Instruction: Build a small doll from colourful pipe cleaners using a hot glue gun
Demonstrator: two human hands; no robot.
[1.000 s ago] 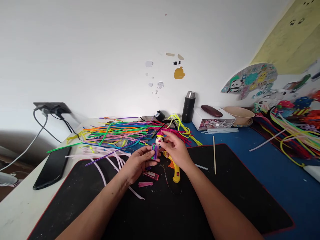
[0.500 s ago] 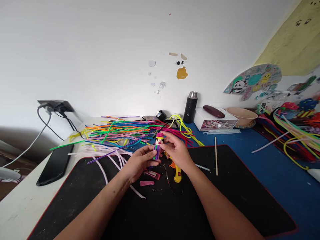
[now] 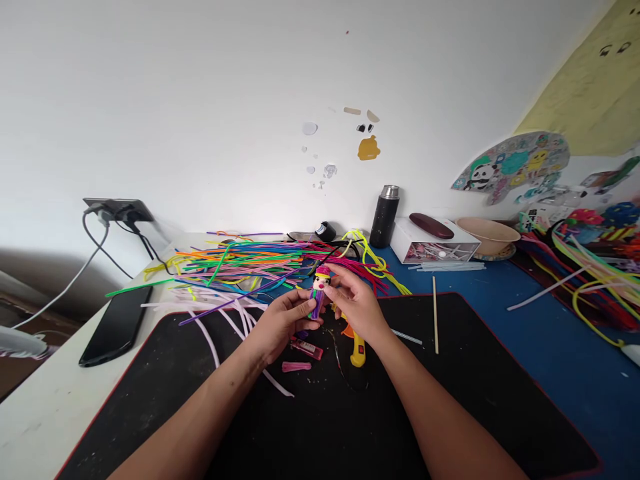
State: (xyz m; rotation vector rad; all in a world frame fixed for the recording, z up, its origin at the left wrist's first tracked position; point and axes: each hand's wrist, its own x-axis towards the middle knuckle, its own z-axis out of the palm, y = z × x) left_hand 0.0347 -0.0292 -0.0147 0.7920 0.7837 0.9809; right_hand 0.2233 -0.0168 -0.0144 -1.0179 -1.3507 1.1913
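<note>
A small doll [image 3: 321, 283] with a pink-and-yellow hat, pale face and purple-green body stands upright between my hands, above the black mat [image 3: 320, 440]. My left hand [image 3: 273, 327] grips its body, thumb in front and fingers behind. Against the right side of its head and hat, the fingers of my right hand [image 3: 359, 308] are pressed. Partly hidden under the right hand lies a yellow tool with an orange part, resembling a glue gun [image 3: 358, 350]. Below the left hand are a pink lighter-like object [image 3: 307, 348] and a pink piece [image 3: 296, 367].
Colourful pipe cleaners [image 3: 240, 263] pile up behind my hands; more [image 3: 580, 267] lie at right. A black thermos [image 3: 385, 220], white box [image 3: 407, 243] and beige bowl [image 3: 487, 235] stand by the wall. A phone [image 3: 115, 327] lies left, a wooden stick [image 3: 435, 317] on the mat.
The whole view has shifted slightly, so the surroundings appear a little farther right. Both hands keep their hold on the doll, with hardly any change in its pose.
</note>
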